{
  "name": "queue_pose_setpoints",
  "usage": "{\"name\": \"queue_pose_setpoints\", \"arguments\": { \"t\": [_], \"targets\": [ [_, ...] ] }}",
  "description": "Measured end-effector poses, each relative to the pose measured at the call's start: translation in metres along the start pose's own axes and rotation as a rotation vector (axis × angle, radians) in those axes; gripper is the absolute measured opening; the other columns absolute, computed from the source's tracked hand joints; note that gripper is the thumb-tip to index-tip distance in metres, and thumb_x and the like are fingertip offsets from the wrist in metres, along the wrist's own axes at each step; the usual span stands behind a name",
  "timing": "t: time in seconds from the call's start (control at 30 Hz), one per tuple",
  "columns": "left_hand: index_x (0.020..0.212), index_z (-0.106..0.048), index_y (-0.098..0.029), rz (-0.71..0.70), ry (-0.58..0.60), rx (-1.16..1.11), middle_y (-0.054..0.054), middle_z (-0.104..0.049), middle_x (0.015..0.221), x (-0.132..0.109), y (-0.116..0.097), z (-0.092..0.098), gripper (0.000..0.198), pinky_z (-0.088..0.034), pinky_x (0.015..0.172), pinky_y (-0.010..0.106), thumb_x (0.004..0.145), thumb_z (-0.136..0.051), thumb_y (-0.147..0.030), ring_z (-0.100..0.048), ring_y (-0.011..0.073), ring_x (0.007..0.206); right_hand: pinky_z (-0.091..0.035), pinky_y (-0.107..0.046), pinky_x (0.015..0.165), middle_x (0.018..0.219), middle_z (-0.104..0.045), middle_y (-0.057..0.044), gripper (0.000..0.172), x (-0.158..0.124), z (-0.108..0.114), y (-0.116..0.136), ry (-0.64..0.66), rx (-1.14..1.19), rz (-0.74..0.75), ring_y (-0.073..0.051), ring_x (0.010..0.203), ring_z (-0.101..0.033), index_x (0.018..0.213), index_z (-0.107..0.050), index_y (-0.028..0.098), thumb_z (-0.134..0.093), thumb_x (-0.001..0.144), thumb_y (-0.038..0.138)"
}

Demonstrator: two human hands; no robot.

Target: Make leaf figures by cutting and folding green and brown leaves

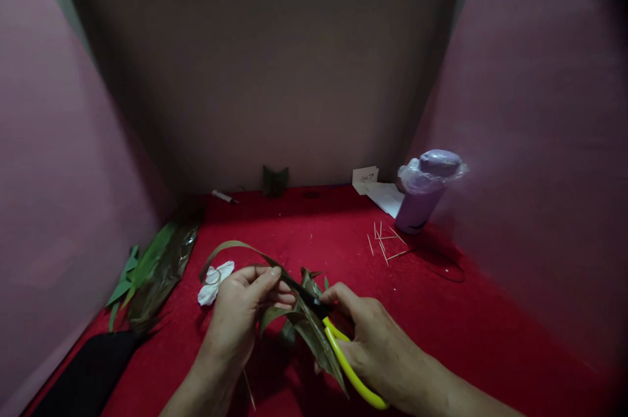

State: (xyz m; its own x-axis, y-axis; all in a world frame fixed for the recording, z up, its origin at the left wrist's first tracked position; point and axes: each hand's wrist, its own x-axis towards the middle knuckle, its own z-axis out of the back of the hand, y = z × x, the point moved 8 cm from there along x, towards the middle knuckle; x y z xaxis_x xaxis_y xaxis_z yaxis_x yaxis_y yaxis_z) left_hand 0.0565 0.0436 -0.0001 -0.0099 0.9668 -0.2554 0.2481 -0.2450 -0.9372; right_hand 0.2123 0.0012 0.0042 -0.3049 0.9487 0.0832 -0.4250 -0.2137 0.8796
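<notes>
My left hand (241,313) is closed in a pinch on a long dark green leaf strip (230,248) that arcs up and to the left over the red cloth. My right hand (375,345) grips yellow-handled scissors (343,361), whose dark blades point left toward the fingers of my left hand. Folded leaf pieces (314,332) hang between the two hands, partly hidden by them.
Red cloth (490,332) covers the table. Green leaves (157,266) lie at the left, a black object (88,378) at the lower left. A white crumpled piece (214,283), several toothpicks (385,243), a purple cup (426,191), white paper (385,194), a pen (223,196). Pinkish walls enclose the space.
</notes>
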Motion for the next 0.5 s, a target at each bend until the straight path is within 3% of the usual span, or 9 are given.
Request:
{"name": "queue_pose_setpoints", "arguments": {
  "t": [0.17,0.5],
  "targets": [
    [0.064,-0.061,-0.010,0.013,0.018,-0.017,0.006,-0.068,0.056,0.0001,0.0007,-0.0024,0.014,-0.052,0.048,0.025,0.067,-0.068,-0.022,-0.064,0.0164,0.048,-0.035,-0.021,0.050,0.066,-0.061,0.003,0.023,0.0002,-0.0018,-0.0027,-0.012,-0.008,0.018,-0.011,0.056,-0.049,0.095,-0.055,0.019,-0.064,0.075,0.025],
    [0.064,-0.061,-0.010,0.014,0.041,-0.036,0.007,-0.068,0.057,-0.0028,0.0004,-0.0030,0.013,-0.052,0.050,0.025,0.068,-0.066,-0.021,-0.064,0.0161,0.049,-0.030,-0.020,0.046,0.060,-0.056,0.004,0.019,0.0016,-0.0038,-0.0074,-0.009,0.044,0.015,-0.009,0.051,-0.040,0.091,-0.057,0.018,-0.065,0.074,0.022]
  ]
}}
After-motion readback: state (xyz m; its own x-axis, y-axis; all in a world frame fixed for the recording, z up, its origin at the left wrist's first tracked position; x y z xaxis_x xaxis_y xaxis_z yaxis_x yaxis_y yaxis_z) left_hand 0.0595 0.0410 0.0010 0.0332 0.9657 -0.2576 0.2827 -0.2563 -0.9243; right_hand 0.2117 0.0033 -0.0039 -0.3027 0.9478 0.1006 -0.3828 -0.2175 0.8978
